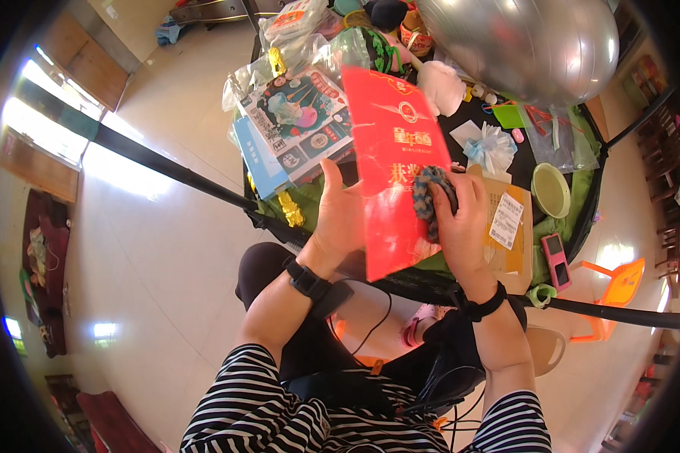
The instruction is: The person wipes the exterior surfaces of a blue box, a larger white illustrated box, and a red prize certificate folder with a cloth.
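In front of me a red certificate cover [385, 143] with gold print stands tilted, raised above the cluttered round surface. My left hand [338, 219] supports it at its left edge. The thumb points up on the near side and the other fingers go out of sight behind the cover. My right hand [461, 219] grips a crumpled dark grey patterned cloth [429, 192] and presses it against the lower right of the cover. Just beyond the left hand lies a flat box with a colourful printed picture [298, 124], over a light blue booklet [257, 155].
A large silver balloon [529, 45] bulges at the upper right. Near the right hand are a brown cardboard piece with a white label [506, 226], a pale green bowl [551, 190] and a pink device [556, 260]. An orange stool [619, 298] stands at right.
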Tool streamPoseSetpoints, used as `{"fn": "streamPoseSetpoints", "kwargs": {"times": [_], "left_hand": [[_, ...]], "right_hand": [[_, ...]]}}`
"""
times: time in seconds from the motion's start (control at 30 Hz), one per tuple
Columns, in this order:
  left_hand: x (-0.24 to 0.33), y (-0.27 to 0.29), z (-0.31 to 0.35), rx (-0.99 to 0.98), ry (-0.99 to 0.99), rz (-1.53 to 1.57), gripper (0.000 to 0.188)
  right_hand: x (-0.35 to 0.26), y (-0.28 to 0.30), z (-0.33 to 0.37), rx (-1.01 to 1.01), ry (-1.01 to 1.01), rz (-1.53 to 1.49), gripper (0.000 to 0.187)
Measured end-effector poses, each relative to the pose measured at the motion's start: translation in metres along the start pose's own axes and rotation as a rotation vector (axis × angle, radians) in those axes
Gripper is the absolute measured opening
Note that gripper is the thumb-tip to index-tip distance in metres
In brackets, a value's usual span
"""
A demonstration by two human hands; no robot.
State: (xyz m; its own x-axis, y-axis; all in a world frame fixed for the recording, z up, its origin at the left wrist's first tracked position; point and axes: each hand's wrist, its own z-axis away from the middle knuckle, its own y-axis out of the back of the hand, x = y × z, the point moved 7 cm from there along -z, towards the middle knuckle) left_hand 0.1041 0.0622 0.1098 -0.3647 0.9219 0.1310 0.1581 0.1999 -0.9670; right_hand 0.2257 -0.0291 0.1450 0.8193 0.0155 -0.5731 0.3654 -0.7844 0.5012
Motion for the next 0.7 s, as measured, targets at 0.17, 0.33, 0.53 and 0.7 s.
{"fn": "streamPoseSetpoints", "kwargs": {"times": [0.17,0.33,0.53,0.7], "left_hand": [[0.000,0.024,0.007,0.184,-0.071,-0.211,0.059],[-0.017,0.048,0.028,0.203,-0.003,-0.458,0.041],[-0.014,0.074,0.039,0.216,-0.040,-0.428,0.039],[-0.008,0.077,0.041,0.257,-0.048,-0.420,0.040]], "right_hand": [[-0.013,-0.002,-0.003,-0.039,0.004,-0.114,0.025],[-0.037,-0.021,0.013,-0.197,0.217,-0.088,0.037],[-0.062,-0.036,0.032,-0.299,0.403,-0.062,0.053],[-0.048,-0.029,0.019,-0.186,0.320,0.083,0.044]]}}
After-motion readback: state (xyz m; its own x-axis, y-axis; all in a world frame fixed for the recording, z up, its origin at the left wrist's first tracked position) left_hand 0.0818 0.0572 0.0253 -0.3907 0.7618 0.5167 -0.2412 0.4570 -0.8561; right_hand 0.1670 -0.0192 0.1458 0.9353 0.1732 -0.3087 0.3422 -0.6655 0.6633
